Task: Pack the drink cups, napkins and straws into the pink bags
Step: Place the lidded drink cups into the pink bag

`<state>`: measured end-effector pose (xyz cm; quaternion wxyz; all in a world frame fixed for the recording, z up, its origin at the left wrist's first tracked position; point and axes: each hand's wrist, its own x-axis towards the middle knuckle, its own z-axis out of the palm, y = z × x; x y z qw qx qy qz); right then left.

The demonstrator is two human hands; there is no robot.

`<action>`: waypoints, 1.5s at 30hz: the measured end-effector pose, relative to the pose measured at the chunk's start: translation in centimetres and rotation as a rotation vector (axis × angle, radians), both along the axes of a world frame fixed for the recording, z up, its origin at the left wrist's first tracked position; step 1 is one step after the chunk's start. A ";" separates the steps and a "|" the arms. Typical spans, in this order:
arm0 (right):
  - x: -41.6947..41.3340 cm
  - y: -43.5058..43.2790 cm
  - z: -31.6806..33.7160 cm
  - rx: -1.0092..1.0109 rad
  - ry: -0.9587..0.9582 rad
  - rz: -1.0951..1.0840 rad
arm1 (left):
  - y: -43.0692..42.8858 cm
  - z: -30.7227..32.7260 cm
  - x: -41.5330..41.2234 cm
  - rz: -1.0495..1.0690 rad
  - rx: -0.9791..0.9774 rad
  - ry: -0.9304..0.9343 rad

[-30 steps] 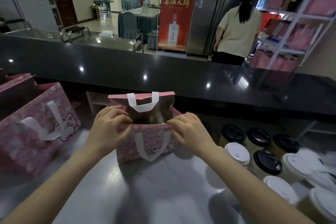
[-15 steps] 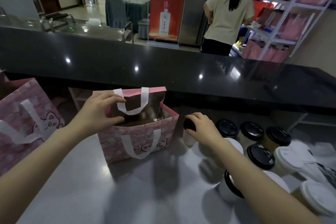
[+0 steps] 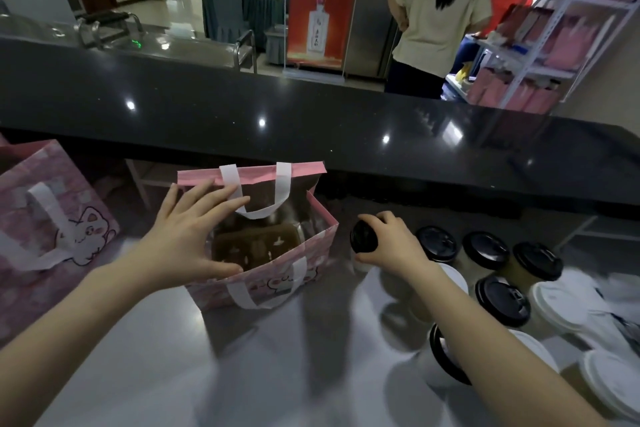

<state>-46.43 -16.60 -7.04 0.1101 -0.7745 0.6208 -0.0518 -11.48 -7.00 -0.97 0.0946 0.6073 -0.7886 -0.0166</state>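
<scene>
On the counter (image 3: 311, 374), two pink bags (image 3: 263, 284) (image 3: 41, 218)

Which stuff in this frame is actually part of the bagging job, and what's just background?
Job: open pink bag, left hand holding it open, right hand with a grip on a black-lidded cup, other lidded cups, second pink bag.
Background: red banner, white shelving, person beside it, black counter.

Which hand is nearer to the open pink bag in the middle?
Left. The left hand is at the left rim of the open pink bag, fingers spread over its mouth. The right hand is apart from it, to its right, gripping a black-lidded cup.
</scene>
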 end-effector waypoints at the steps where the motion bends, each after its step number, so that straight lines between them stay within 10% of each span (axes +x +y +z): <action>1: -0.2 0.6 0.9 -0.037 -0.040 0.009 | 0.0 0.0 0.0 -0.006 0.017 -0.010; 14: 1.9 6.7 17.7 -0.336 -0.330 0.401 | 0.9 -0.4 -1.9 -0.006 0.075 -0.092; 45: 9.1 10.1 6.7 -0.256 -0.020 0.654 | 3.9 0.3 -0.4 -0.037 0.018 -0.159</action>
